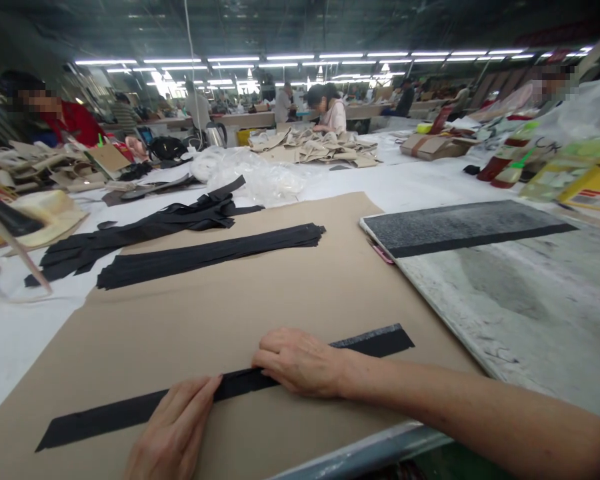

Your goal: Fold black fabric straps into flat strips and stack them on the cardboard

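A long black strip [130, 410] lies slanted across a tan paper sheet [230, 300] at the near edge of the table. My left hand [175, 430] rests flat on the paper, fingers stretched, with fingertips touching the strip's lower edge. My right hand [303, 363] lies over the middle of the strip, fingers curled down and pressing on it. The strip's right end [380, 341] sticks out past my right hand.
A stack of black strips [210, 253] and a looser black pile [145, 227] lie farther back on the paper. A stone slab [520, 293] with a dark sheet [460, 227] sits to the right. Bottles, boxes and beige fabric pieces crowd the back; other people work beyond.
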A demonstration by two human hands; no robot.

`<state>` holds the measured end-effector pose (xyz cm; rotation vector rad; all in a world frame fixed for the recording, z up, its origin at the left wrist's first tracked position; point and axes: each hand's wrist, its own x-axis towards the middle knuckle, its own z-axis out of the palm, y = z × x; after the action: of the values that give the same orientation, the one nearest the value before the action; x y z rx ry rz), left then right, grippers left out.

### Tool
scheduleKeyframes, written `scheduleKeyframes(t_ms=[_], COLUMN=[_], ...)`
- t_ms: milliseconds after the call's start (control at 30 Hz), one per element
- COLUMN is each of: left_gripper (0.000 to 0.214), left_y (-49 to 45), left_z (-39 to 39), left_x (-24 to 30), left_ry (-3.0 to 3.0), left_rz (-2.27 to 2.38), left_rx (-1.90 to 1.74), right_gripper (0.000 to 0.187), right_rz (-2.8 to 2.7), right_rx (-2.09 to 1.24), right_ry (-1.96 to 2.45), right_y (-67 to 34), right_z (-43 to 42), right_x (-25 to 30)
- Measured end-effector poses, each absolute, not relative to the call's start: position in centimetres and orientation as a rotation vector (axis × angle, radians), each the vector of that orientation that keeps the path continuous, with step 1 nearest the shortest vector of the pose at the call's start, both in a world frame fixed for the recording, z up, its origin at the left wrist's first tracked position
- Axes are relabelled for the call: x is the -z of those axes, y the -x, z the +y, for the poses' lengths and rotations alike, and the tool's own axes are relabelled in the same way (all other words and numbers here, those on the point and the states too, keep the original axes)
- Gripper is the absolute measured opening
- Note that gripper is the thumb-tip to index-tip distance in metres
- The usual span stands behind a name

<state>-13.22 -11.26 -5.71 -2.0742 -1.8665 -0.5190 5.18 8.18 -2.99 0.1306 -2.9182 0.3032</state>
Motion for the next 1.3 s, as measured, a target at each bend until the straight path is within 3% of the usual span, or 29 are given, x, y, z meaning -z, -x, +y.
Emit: scheduleKeyframes(t_ms=[467, 967, 1300], left_gripper=[0.052, 0.071, 0.072], left_y=[15.5, 14.4, 14.9], left_z=[-11.0, -10.5, -10.2], left_x=[5.4, 5.4, 6.0], left_ry=[2.301, 2.172, 2.194], left_rz=[-1.778, -1.662, -1.665], left_rx=[0.232, -0.01, -0.032], right_gripper=[0.025, 0.02, 0.021], right_rz=[-2.892, -2.971, -2.983], right_rx=[-0.158, -0.042, 0.009], right_ry=[-0.269, -0.224, -0.236], right_y=[-7.4, -8.6, -9.9], right_z=[10.3, 9.9, 10.6], right_x=[3.9, 2.8, 2.9])
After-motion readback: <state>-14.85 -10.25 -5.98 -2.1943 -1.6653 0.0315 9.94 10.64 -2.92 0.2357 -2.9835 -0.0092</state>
